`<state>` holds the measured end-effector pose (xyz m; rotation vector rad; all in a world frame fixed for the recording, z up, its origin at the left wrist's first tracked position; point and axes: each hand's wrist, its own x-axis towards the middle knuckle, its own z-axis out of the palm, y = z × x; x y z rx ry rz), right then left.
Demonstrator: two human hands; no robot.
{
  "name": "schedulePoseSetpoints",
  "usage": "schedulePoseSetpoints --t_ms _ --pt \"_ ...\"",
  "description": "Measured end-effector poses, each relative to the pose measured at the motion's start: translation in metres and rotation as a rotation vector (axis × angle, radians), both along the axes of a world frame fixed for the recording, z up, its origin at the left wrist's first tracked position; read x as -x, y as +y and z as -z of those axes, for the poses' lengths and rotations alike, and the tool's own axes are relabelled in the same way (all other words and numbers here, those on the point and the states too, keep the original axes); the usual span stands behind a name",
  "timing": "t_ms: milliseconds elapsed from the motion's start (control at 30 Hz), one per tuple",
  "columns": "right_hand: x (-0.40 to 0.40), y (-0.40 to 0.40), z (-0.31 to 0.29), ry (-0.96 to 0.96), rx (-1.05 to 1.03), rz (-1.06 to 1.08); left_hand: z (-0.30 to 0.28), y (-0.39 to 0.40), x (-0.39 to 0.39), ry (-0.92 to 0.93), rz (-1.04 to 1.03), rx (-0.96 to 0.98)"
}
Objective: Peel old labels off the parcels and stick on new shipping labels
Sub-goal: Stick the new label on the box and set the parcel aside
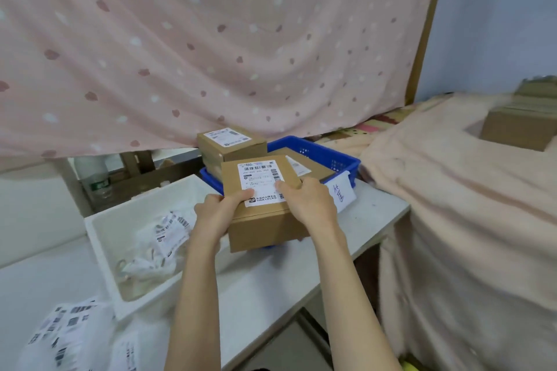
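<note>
Cardboard parcel (265,205) held over the worktop (271,283) edge before the blue basket (325,153), gripped by left hand (218,211) and right hand (307,199), both thumbs on its label (261,182).

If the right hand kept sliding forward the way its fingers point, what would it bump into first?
Probably the other boxes in the blue basket just behind the held parcel; the right hand points that way, though depth is unclear.

Pink spotted curtain (211,48), plastic bottle (95,178)
</note>
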<state>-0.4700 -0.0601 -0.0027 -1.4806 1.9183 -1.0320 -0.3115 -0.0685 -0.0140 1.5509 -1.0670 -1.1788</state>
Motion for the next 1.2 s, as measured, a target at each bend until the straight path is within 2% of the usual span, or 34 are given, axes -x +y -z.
schedulePoseSetpoints --t_ms 233,400,600,767,1000,1200 --pt "0.055 -0.020 0.012 -0.002 -0.021 0.105 0.012 -0.029 0.063 0.090 0.081 0.019" --pt "0.081 -0.052 0.015 -0.034 -0.022 0.128 0.022 -0.066 0.096 0.085 0.049 0.047" --pt "0.100 -0.114 0.014 -0.069 0.004 0.118 0.016 -0.108 0.136 0.189 -0.179 0.043" --pt "0.114 -0.167 0.013 -0.165 0.062 0.009 0.013 -0.150 0.165 0.198 -0.371 0.015" --pt "0.116 -0.229 0.026 -0.293 0.034 -0.145 0.015 -0.186 0.180 0.173 -0.588 -0.078" --pt "0.113 -0.259 0.017 -0.323 0.025 -0.242 0.014 -0.201 0.186 0.335 -0.762 -0.077"
